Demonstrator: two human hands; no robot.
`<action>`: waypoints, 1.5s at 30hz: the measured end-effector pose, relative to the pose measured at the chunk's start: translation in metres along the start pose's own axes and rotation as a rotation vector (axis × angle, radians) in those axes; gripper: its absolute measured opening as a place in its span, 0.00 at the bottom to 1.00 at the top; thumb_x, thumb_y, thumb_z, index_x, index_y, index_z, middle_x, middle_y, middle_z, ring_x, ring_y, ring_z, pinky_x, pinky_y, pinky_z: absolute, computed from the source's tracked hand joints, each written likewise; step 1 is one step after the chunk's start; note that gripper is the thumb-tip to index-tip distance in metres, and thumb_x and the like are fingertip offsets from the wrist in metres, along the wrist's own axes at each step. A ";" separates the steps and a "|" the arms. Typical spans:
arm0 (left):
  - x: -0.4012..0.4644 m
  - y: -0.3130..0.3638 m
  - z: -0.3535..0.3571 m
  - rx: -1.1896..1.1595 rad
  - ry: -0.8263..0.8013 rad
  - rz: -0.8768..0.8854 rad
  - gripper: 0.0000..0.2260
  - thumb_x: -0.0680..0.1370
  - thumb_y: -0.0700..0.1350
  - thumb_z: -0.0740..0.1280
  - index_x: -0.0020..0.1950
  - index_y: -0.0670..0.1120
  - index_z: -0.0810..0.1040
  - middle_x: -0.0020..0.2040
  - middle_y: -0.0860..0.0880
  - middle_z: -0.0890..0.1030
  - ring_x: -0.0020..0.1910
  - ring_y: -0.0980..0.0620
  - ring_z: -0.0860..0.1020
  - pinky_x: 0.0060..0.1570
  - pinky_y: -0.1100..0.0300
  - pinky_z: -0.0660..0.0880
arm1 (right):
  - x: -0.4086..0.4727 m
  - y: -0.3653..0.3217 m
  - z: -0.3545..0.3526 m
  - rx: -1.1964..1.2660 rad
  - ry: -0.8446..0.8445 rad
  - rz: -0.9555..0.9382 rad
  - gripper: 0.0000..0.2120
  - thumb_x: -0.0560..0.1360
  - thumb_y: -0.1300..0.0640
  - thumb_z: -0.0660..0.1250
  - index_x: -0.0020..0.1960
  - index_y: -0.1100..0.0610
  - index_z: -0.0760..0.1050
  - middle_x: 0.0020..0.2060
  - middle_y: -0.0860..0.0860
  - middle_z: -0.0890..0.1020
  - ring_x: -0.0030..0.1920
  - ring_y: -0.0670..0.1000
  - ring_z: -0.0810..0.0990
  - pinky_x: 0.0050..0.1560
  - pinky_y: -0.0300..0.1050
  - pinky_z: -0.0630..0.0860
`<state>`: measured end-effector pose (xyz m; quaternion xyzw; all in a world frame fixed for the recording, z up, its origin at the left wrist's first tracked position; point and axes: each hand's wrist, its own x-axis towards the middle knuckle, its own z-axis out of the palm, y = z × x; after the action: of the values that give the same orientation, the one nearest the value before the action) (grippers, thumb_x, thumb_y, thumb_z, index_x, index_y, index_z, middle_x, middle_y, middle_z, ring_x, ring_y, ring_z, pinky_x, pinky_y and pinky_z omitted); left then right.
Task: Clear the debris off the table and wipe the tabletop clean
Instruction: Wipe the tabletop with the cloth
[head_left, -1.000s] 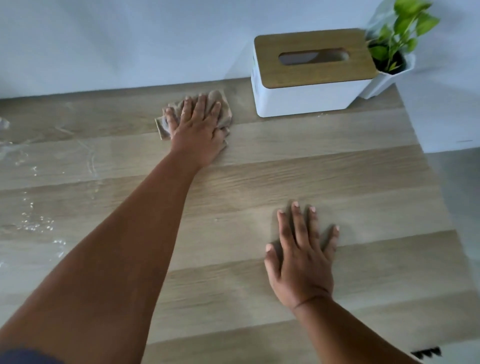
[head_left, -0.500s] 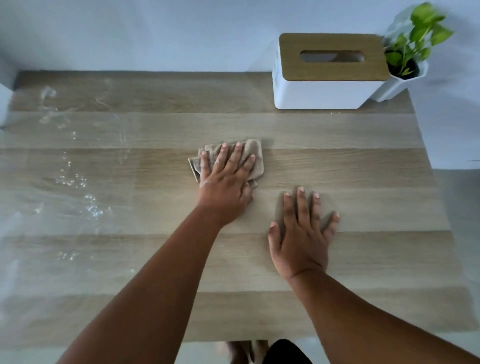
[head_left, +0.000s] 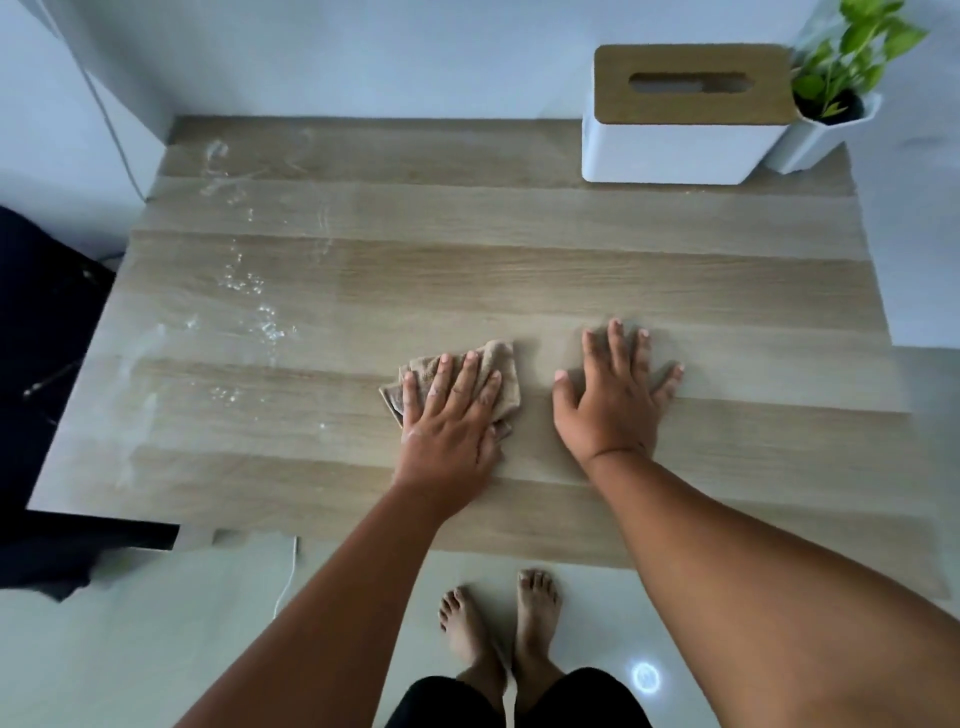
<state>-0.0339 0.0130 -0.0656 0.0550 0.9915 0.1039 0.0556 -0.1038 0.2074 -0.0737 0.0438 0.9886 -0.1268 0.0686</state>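
Note:
My left hand (head_left: 449, 421) lies flat on a crumpled beige cloth (head_left: 496, 364), pressing it onto the wooden tabletop (head_left: 519, 270) a little left of the middle. Just to its right, my right hand (head_left: 613, 400) rests palm down on the bare wood with its fingers spread and nothing in it. Wet streaks and droplets (head_left: 249, 291) glisten over the left part of the tabletop, from the back corner down toward the front edge.
A white tissue box with a wooden lid (head_left: 685, 114) stands at the back right, with a small potted plant (head_left: 836, 104) beside it in the corner. A dark chair (head_left: 47, 322) is at the table's left side. A white cable (head_left: 288, 577) hangs below the front edge.
My left hand has dragged the cloth from the back of the table toward the front edge. My right hand stays planted on the wood.

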 end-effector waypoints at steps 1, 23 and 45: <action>-0.008 0.001 -0.002 0.003 -0.016 -0.012 0.30 0.79 0.54 0.56 0.82 0.51 0.66 0.85 0.47 0.56 0.84 0.42 0.51 0.78 0.32 0.48 | 0.000 0.000 -0.001 0.008 -0.004 -0.001 0.33 0.78 0.38 0.57 0.81 0.46 0.62 0.84 0.48 0.55 0.84 0.57 0.46 0.78 0.74 0.38; -0.132 -0.068 -0.020 -0.049 -0.008 -0.346 0.30 0.78 0.51 0.58 0.81 0.49 0.67 0.84 0.47 0.59 0.83 0.40 0.54 0.77 0.32 0.57 | -0.058 -0.129 0.036 0.148 -0.001 -0.255 0.26 0.76 0.53 0.68 0.74 0.56 0.75 0.80 0.58 0.66 0.82 0.66 0.56 0.80 0.69 0.47; -0.038 -0.172 -0.025 -0.078 0.109 -0.257 0.29 0.81 0.59 0.59 0.79 0.48 0.69 0.84 0.42 0.59 0.83 0.37 0.52 0.76 0.26 0.47 | -0.055 -0.139 0.057 -0.134 0.081 -0.205 0.35 0.77 0.39 0.56 0.81 0.52 0.64 0.83 0.53 0.58 0.84 0.61 0.50 0.79 0.71 0.48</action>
<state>-0.0164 -0.1642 -0.0738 -0.0801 0.9872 0.1372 0.0169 -0.0574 0.0546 -0.0860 -0.0572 0.9961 -0.0651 0.0179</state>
